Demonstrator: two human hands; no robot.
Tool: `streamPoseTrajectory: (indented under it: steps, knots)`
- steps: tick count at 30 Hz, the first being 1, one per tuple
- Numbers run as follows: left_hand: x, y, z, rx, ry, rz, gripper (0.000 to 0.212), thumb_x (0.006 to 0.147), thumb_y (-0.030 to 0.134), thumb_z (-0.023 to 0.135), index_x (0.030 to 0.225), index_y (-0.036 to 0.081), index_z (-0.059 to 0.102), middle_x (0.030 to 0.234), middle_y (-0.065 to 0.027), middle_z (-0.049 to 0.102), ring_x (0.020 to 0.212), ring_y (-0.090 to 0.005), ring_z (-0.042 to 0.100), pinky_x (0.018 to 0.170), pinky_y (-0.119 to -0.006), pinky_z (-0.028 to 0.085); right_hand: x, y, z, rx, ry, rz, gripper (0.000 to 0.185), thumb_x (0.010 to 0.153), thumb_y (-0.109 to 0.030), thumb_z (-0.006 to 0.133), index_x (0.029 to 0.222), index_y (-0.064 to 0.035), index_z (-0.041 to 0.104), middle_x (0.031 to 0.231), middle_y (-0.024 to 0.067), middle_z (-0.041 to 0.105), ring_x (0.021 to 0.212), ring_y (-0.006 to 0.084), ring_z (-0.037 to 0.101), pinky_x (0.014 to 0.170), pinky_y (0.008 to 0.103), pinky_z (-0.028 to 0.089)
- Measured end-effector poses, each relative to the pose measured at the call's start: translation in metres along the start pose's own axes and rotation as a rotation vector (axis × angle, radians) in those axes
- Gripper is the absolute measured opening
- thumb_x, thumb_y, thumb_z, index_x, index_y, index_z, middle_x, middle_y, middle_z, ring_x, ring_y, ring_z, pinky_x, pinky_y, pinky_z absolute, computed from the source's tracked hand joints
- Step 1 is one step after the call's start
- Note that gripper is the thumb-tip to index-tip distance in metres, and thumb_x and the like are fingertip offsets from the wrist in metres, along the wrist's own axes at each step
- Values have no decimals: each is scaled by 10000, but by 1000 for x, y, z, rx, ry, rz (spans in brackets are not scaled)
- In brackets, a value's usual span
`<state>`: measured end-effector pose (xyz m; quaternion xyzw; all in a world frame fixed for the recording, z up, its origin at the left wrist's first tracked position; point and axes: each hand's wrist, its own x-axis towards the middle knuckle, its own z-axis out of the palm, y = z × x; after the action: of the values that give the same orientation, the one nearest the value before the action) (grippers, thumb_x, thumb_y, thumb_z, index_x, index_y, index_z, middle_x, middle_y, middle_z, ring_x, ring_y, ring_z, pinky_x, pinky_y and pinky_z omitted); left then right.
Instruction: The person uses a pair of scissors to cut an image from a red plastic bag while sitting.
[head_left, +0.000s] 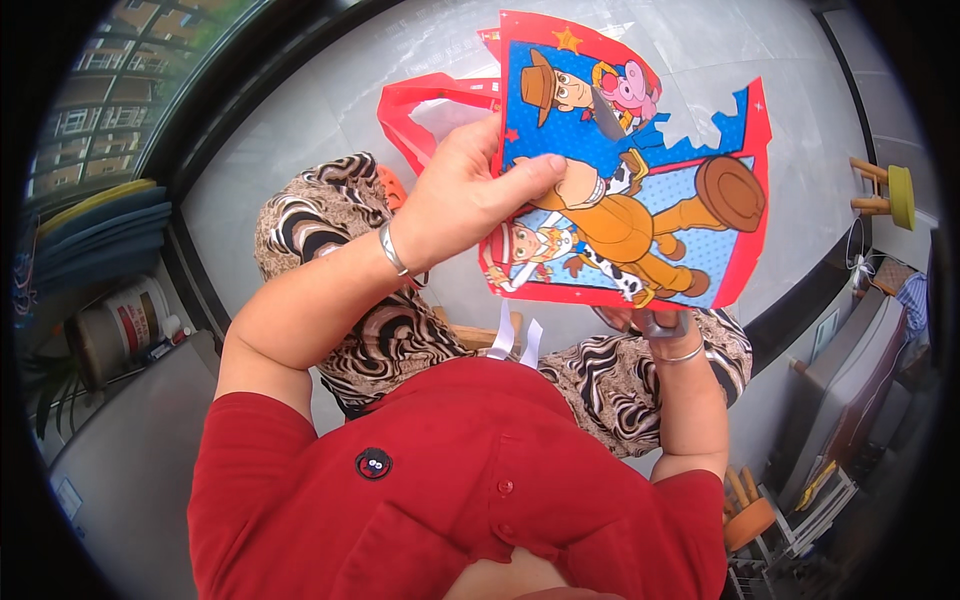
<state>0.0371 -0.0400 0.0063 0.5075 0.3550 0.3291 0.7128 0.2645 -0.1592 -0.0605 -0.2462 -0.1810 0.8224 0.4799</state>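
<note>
A red-bordered cartoon-printed sheet of card or stiff paper is raised before me, with a jagged cut edge at its upper right. My left hand grips its left side, thumb on the printed face. Below its lower edge shows a little of my right hand; the fingers are mostly hidden behind the sheet, so its hold cannot be told. A dark grey object is at that hand. Within the print lies a pointed grey shape, either a blade or a gap. Behind the sheet, a red printed piece rests on the floor.
Grey floor tiles lie around my patterned trouser legs. A wooden stool with a yellow-green seat stands at the right, an orange-topped stool at lower right. A bucket and stacked blue items are at the left by a window.
</note>
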Motion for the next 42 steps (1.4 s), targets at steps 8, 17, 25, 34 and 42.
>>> streamPoseTrajectory:
  steps: [8,17,25,34,42]
  knots:
    - [8,12,-25,98,-26,-66,347,879,219,653,1107,-37,592,975,-80,676,849,-108,643,776,-260,535,-9,8,-21,-73,151,-61,624,893,-349,584,1372,-28,346,1364,172,443,1202,309,506,978,450,469]
    - [13,20,-44,123,-113,-177,369,866,241,670,1090,-42,593,953,-85,677,805,-95,654,727,-236,548,-3,-1,-4,-411,228,18,131,857,-90,583,949,3,572,715,66,605,463,129,545,353,253,388]
    - [15,21,-57,133,-179,-229,393,861,253,675,1091,-57,606,950,-108,692,768,-117,679,686,-251,568,0,-12,-2,-506,142,193,145,748,-36,604,648,12,511,492,104,495,398,172,486,364,277,346]
    - [17,15,-61,93,-192,-232,385,865,224,670,1116,-59,598,965,-113,689,774,-122,680,683,-248,568,1,-8,3,-287,96,235,179,800,-126,628,732,-1,518,560,96,464,476,188,468,448,300,367]
    - [20,7,-51,88,-109,-227,310,868,182,666,1071,-42,600,955,-96,687,789,-95,672,693,-238,570,-10,21,-32,-153,300,-88,504,845,-277,623,1241,-16,454,1139,113,566,1010,214,572,798,353,493]
